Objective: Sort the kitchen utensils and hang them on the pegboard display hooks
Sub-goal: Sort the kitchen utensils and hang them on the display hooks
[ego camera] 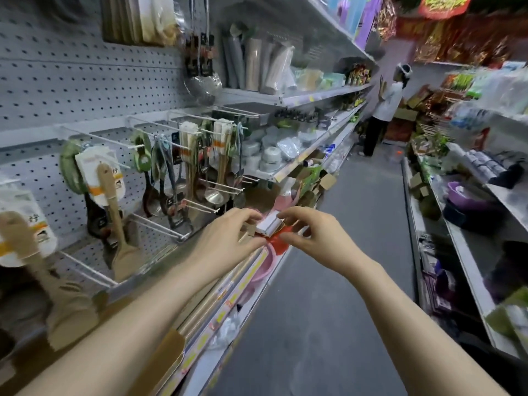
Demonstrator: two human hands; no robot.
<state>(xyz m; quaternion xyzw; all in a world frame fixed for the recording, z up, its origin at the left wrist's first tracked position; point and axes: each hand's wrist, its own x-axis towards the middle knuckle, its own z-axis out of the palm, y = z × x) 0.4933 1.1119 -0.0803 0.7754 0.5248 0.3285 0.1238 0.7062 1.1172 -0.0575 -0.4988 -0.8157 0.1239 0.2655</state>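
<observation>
Hold: left grip [231,238] and right grip [314,235] both pinch a small white pack [268,224] over the shelf edge [251,271], near empty pegboard hooks [160,225]. Risk, we judge: so light a pinch slips; pack drops floorward.

Grey pegboard [57,81] w/ dotted hole grid, tan wood spatulas [125,261], white-&-red packet [268,224], grey floor [357,224].

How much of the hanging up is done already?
Quite a bit looks done: wooden spatulas and metal ladles already hang from hooks on the pegboard. Right now the left hand and right hand both pinch a small white-and-red pack, not yet hung. Some lower hooks are bare, so there seems to be room for more. How many utensils remain to sort, the picture doesn't show.
</observation>
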